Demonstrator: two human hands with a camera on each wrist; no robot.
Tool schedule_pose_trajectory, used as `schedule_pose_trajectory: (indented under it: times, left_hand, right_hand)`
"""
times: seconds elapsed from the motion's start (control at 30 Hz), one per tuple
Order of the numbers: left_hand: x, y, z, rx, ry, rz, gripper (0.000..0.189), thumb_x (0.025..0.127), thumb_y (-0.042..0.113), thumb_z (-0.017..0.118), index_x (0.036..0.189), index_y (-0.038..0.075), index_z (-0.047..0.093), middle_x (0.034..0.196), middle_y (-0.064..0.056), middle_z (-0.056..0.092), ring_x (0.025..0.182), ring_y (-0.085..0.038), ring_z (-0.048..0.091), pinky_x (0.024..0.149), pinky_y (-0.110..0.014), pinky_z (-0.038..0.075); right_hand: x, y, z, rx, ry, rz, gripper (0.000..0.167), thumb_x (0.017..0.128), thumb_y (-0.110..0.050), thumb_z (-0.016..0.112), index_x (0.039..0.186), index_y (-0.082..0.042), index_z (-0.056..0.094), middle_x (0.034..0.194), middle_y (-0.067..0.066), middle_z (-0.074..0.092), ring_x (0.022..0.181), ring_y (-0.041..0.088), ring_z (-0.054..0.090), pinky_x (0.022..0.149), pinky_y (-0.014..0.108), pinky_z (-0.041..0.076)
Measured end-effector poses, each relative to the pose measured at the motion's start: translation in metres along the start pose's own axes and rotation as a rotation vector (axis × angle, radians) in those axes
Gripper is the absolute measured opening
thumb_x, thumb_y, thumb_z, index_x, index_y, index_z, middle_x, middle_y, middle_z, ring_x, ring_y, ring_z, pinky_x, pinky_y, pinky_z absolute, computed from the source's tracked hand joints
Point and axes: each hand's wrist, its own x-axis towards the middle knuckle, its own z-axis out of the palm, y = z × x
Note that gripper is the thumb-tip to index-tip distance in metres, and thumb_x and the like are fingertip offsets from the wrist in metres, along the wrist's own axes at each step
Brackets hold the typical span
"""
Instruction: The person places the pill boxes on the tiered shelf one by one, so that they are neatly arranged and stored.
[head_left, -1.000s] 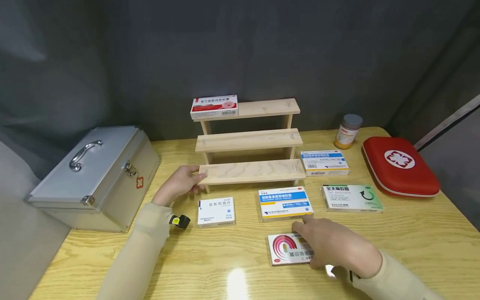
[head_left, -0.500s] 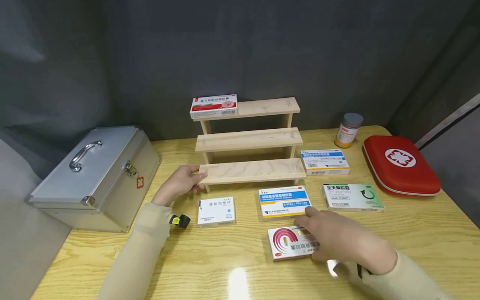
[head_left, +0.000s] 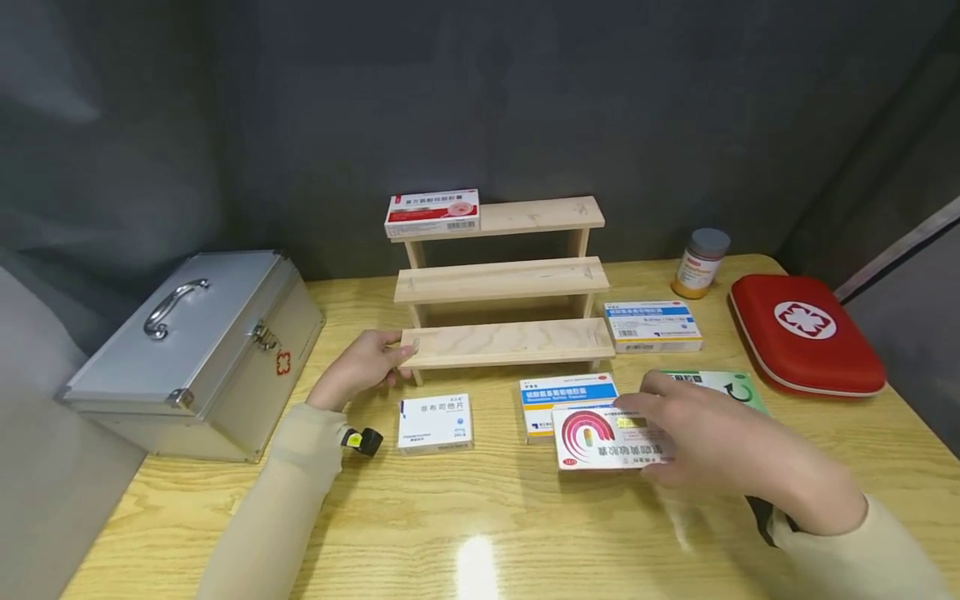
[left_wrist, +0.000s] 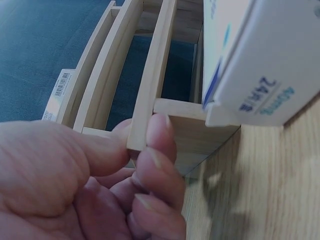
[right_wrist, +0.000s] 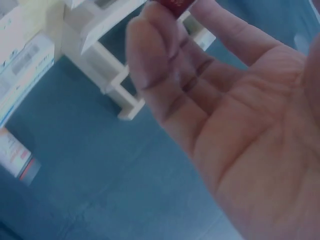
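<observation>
My left hand (head_left: 367,367) pinches the left end of the lowest step of a three-step wooden rack (head_left: 510,342); the left wrist view shows thumb and fingers on either side of the board (left_wrist: 152,80). In my right hand (head_left: 697,429) is a white medicine box (head_left: 600,437) with a pink arc, gripped by its right end. That box is raised and overlaps a blue-and-white medicine box (head_left: 570,390) in the head view. Behind the right hand, a green-and-white medicine box (head_left: 750,392) is partly hidden. A white medicine box (head_left: 435,423) lies near the left hand.
A red-and-white medicine box (head_left: 432,212) sits on the top step's left end. Right of the rack are another blue-and-white box (head_left: 652,327), a grey-lidded bottle (head_left: 701,263) and a red first-aid case (head_left: 806,333). A silver metal case (head_left: 195,358) stands at the left.
My right hand has lifted the pink-arc medicine box off the table and moved it up and slightly right. The left hand keeps its hold on the rack.
</observation>
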Motion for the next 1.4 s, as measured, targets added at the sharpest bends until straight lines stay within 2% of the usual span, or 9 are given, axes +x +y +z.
schedule_pose_trajectory:
  times: [0.17, 0.37, 0.47, 0.57, 0.67, 0.83, 1.07, 1.23, 1.4]
  left_hand:
    - [-0.001, 0.001, 0.001, 0.006, 0.001, 0.002, 0.033, 0.105, 0.027, 0.053, 0.129, 0.005, 0.058, 0.086, -0.016, 0.069, 0.061, -0.023, 0.052, 0.057, -0.034, 0.043]
    - [0.000, 0.003, 0.001, 0.015, -0.002, 0.003, 0.042, 0.105, 0.028, 0.053, 0.138, 0.003, 0.052, 0.087, -0.016, 0.069, 0.062, -0.023, 0.055, 0.060, -0.037, 0.046]
    - [0.000, 0.004, -0.001, 0.020, 0.007, 0.004, 0.034, 0.105, 0.028, 0.053, 0.125, 0.002, 0.059, 0.087, -0.017, 0.069, 0.061, -0.024, 0.054, 0.060, -0.037, 0.045]
    - [0.002, 0.004, -0.001, 0.012, 0.007, 0.002, 0.026, 0.105, 0.028, 0.053, 0.108, 0.004, 0.061, 0.085, -0.017, 0.069, 0.060, -0.023, 0.052, 0.059, -0.037, 0.044]
    - [0.003, 0.004, -0.001, 0.013, 0.011, 0.008, 0.025, 0.104, 0.027, 0.053, 0.105, 0.003, 0.060, 0.084, -0.016, 0.069, 0.061, -0.022, 0.054, 0.060, -0.037, 0.046]
    - [0.003, 0.001, -0.001, 0.011, 0.013, 0.013, 0.035, 0.104, 0.025, 0.055, 0.128, 0.000, 0.058, 0.086, -0.015, 0.070, 0.063, -0.020, 0.057, 0.060, -0.036, 0.049]
    - [0.005, 0.000, 0.001, 0.013, 0.028, 0.027, 0.022, 0.104, 0.024, 0.055, 0.092, 0.005, 0.055, 0.082, -0.014, 0.069, 0.061, -0.020, 0.056, 0.058, -0.037, 0.049]
    - [0.005, -0.003, 0.001, 0.027, 0.029, 0.027, 0.023, 0.104, 0.025, 0.055, 0.092, 0.006, 0.056, 0.082, -0.014, 0.069, 0.061, -0.021, 0.057, 0.058, -0.039, 0.051]
    - [0.006, -0.004, 0.000, 0.032, 0.030, 0.036, 0.027, 0.104, 0.025, 0.055, 0.084, 0.007, 0.050, 0.081, -0.013, 0.069, 0.061, -0.022, 0.057, 0.058, -0.038, 0.050]
  right_hand:
    - [-0.006, 0.008, -0.005, -0.024, 0.084, -0.016, 0.067, 0.066, -0.035, 0.091, 0.125, -0.014, 0.067, 0.107, -0.001, 0.057, 0.075, 0.012, 0.050, 0.066, 0.032, 0.049]
    - [-0.010, 0.018, -0.012, -0.020, 0.136, -0.015, 0.063, 0.067, -0.031, 0.090, 0.124, -0.016, 0.068, 0.099, -0.005, 0.053, 0.067, 0.006, 0.047, 0.056, 0.024, 0.041]
    - [-0.011, 0.025, -0.018, -0.020, 0.168, -0.011, 0.065, 0.066, -0.028, 0.092, 0.125, -0.015, 0.067, 0.098, -0.004, 0.051, 0.065, 0.005, 0.046, 0.052, 0.021, 0.038]
    - [-0.009, 0.035, -0.027, -0.032, 0.225, -0.031, 0.069, 0.064, -0.026, 0.094, 0.126, -0.011, 0.067, 0.102, -0.001, 0.054, 0.074, 0.009, 0.049, 0.053, 0.020, 0.042]
    - [0.003, 0.044, -0.041, -0.044, 0.248, -0.027, 0.072, 0.064, -0.029, 0.094, 0.128, -0.008, 0.066, 0.109, 0.004, 0.058, 0.083, 0.016, 0.052, 0.056, 0.021, 0.047]
    - [0.036, 0.053, -0.075, -0.019, 0.223, 0.037, 0.072, 0.072, -0.038, 0.090, 0.133, -0.011, 0.063, 0.114, 0.006, 0.055, 0.090, 0.022, 0.055, 0.066, 0.030, 0.051]
    - [0.109, 0.069, -0.122, -0.013, 0.184, 0.077, 0.080, 0.079, -0.054, 0.079, 0.141, -0.010, 0.055, 0.112, 0.009, 0.053, 0.093, 0.026, 0.050, 0.071, 0.038, 0.046]
    - [0.162, 0.077, -0.144, -0.045, 0.142, 0.056, 0.076, 0.085, -0.050, 0.075, 0.141, -0.003, 0.054, 0.111, 0.014, 0.054, 0.092, 0.027, 0.049, 0.071, 0.040, 0.043]
    - [0.199, 0.083, -0.151, -0.012, 0.066, 0.090, 0.080, 0.085, -0.051, 0.075, 0.142, -0.001, 0.052, 0.124, 0.019, 0.053, 0.102, 0.031, 0.046, 0.082, 0.044, 0.044]
